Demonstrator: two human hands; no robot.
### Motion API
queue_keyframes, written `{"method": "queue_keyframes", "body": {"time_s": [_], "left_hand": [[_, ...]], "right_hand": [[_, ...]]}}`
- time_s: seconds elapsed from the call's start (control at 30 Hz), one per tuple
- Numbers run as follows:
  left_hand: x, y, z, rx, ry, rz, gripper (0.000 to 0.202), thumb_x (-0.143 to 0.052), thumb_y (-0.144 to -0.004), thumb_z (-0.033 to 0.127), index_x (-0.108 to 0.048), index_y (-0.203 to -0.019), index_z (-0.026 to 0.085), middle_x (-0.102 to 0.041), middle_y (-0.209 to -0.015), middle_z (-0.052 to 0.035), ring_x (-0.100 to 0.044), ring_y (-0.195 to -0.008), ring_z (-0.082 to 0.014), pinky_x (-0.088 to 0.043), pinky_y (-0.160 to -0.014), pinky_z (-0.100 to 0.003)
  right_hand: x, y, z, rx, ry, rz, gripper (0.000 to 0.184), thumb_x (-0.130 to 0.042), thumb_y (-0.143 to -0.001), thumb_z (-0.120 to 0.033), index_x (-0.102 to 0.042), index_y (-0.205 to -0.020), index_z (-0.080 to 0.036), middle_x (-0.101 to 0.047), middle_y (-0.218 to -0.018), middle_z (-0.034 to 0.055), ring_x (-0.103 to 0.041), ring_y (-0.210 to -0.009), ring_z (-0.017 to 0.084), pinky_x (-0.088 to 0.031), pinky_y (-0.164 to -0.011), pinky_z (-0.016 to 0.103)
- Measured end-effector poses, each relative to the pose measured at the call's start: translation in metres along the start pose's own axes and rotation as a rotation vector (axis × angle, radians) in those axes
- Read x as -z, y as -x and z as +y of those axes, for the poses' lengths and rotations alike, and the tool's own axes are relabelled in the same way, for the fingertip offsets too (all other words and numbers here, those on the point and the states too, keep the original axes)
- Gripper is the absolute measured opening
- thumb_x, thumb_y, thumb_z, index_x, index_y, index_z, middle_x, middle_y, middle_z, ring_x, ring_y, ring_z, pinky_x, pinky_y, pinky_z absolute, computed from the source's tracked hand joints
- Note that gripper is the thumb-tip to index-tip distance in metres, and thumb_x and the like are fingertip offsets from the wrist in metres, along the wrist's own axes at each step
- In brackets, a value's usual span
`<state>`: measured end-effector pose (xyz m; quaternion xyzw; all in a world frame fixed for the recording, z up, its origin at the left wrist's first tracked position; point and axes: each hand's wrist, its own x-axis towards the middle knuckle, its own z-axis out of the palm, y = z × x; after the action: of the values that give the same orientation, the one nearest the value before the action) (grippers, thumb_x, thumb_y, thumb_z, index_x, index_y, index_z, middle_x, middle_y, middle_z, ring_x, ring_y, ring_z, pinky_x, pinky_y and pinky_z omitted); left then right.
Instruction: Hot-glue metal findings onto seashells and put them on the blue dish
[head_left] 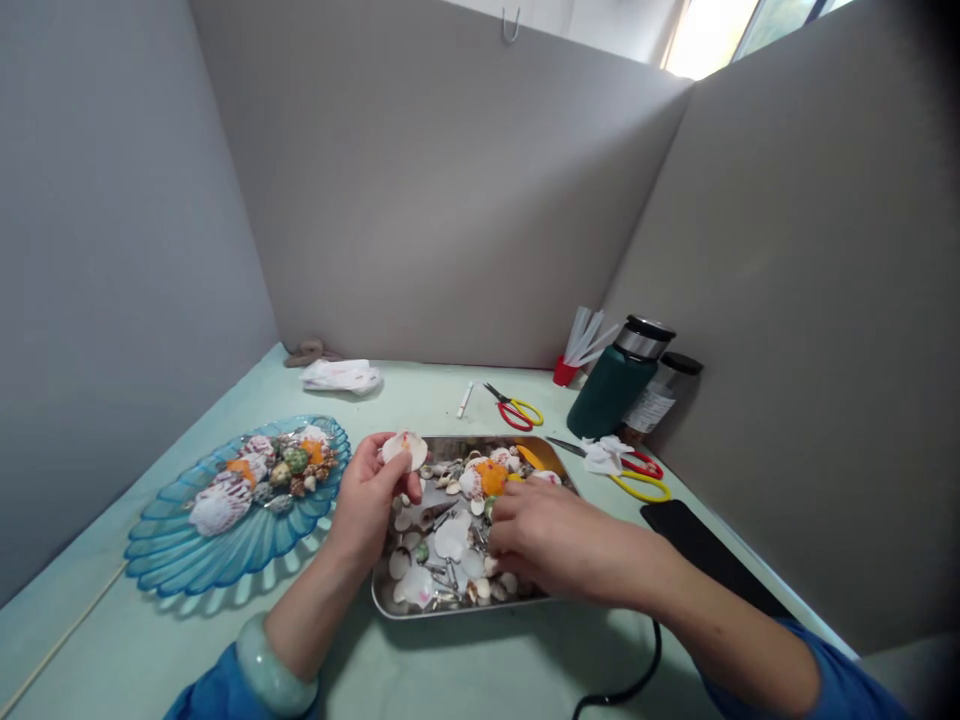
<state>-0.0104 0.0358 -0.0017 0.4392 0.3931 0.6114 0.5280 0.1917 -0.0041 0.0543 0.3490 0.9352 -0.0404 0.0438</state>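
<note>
Between thumb and fingers, my left hand (376,490) holds a pale scallop shell (406,452) just above the left rear of a metal tray (420,612). My right hand (544,530) reaches down into the right side of that tray, its fingers bent among the shells; their tips are hidden, so any hold there does not show. White shells (452,538), an orange shell (492,477), small snail shells and shiny metal pieces fill the tray. To the left stands a blue fluted glass dish (180,545) with several shells, among them a striped scallop (220,503) and a green snail shell (296,460).
Scissors with red and yellow handles (517,412) lie behind the tray; a second pair (643,487) with crumpled tissue (606,456) is at right. A green bottle (611,390), a jar (660,400), a red cup (565,372) and a black phone-like slab (712,560) stand or lie nearby.
</note>
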Motion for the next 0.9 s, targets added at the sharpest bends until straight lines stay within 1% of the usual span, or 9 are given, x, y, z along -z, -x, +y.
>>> {"method": "queue_keyframes", "body": {"time_s": [0.07,0.13,0.27,0.37,0.47,0.57,0.67,0.77,0.9], "left_hand": [[0.0,0.001,0.001,0.004,0.006,-0.003,0.02,-0.06,-0.075,0.026,-0.049,-0.09,0.018,-0.056,-0.05,0.0078,-0.048,-0.042,-0.0074,-0.038,-0.048,-0.018],[0.0,0.001,0.001,0.007,0.003,-0.008,0.019,-0.06,-0.076,0.026,-0.049,-0.09,0.018,-0.056,-0.048,0.0078,-0.048,-0.041,-0.0076,-0.037,-0.049,-0.017],[-0.001,0.002,0.002,0.017,-0.007,-0.016,0.018,-0.057,-0.078,0.027,-0.048,-0.091,0.019,-0.055,-0.045,0.0074,-0.048,-0.042,-0.0088,-0.037,-0.049,-0.018],[-0.001,0.002,0.003,0.023,-0.003,-0.018,0.019,-0.057,-0.077,0.027,-0.047,-0.091,0.019,-0.055,-0.045,0.0074,-0.047,-0.041,-0.009,-0.036,-0.048,-0.018],[-0.001,0.002,0.003,0.038,-0.004,-0.017,0.02,-0.058,-0.076,0.027,-0.047,-0.091,0.019,-0.055,-0.044,0.0074,-0.047,-0.04,-0.0093,-0.036,-0.047,-0.018],[-0.001,0.002,0.004,0.041,-0.017,-0.009,0.02,-0.057,-0.077,0.027,-0.047,-0.092,0.019,-0.054,-0.042,0.0078,-0.046,-0.04,-0.0092,-0.035,-0.046,-0.018],[-0.001,0.002,0.003,0.033,-0.031,-0.014,0.017,-0.055,-0.079,0.027,-0.047,-0.092,0.02,-0.055,-0.043,0.0074,-0.045,-0.041,-0.0087,-0.034,-0.046,-0.017],[-0.001,0.003,0.003,0.028,-0.044,-0.025,0.017,-0.055,-0.08,0.028,-0.048,-0.093,0.02,-0.055,-0.043,0.0073,-0.046,-0.041,-0.0088,-0.035,-0.046,-0.017],[0.0,0.003,0.003,0.025,-0.037,-0.02,0.021,-0.057,-0.077,0.03,-0.048,-0.093,0.019,-0.055,-0.043,0.0073,-0.047,-0.041,-0.009,-0.036,-0.047,-0.017]], "right_hand": [[-0.004,-0.016,-0.003,0.049,0.073,-0.082,0.014,-0.06,-0.08,-0.023,-0.069,-0.072,-0.017,-0.067,-0.074,0.0062,-0.057,-0.078,0.019,-0.037,-0.073,0.03],[-0.007,-0.031,0.001,0.01,0.12,-0.125,0.009,-0.066,-0.074,-0.023,-0.069,-0.069,-0.016,-0.068,-0.071,0.007,-0.058,-0.076,0.021,-0.036,-0.071,0.03],[-0.008,-0.056,0.021,-0.151,0.161,0.001,0.017,-0.052,-0.084,-0.019,-0.068,-0.087,-0.014,-0.068,-0.089,0.0131,-0.057,-0.09,0.025,-0.036,-0.075,0.032],[-0.006,-0.064,0.026,-0.242,0.176,0.052,0.017,-0.053,-0.082,-0.015,-0.068,-0.088,-0.009,-0.067,-0.088,0.0187,-0.057,-0.093,0.03,-0.035,-0.077,0.036],[0.001,-0.064,0.025,-0.2,0.117,0.048,0.024,-0.057,-0.08,-0.02,-0.066,-0.102,-0.019,-0.07,-0.09,0.0092,-0.06,-0.087,0.023,-0.037,-0.072,0.029],[0.012,-0.06,0.03,-0.208,0.073,0.097,0.035,-0.045,-0.088,-0.02,-0.055,-0.12,-0.027,-0.069,-0.102,0.0036,-0.061,-0.09,0.019,-0.037,-0.069,0.025],[0.016,-0.059,0.04,-0.248,0.071,0.105,0.03,-0.04,-0.089,-0.019,-0.062,-0.11,-0.023,-0.069,-0.099,0.0058,-0.061,-0.087,0.02,-0.037,-0.067,0.026],[0.007,-0.062,0.044,-0.242,0.081,0.072,0.022,-0.051,-0.084,-0.024,-0.066,-0.1,-0.022,-0.07,-0.09,0.007,-0.061,-0.086,0.023,-0.037,-0.068,0.028],[-0.012,-0.065,0.031,-0.202,0.092,0.046,0.028,-0.064,-0.074,-0.027,-0.064,-0.1,-0.019,-0.068,-0.092,0.0103,-0.059,-0.091,0.026,-0.038,-0.071,0.03]]}}
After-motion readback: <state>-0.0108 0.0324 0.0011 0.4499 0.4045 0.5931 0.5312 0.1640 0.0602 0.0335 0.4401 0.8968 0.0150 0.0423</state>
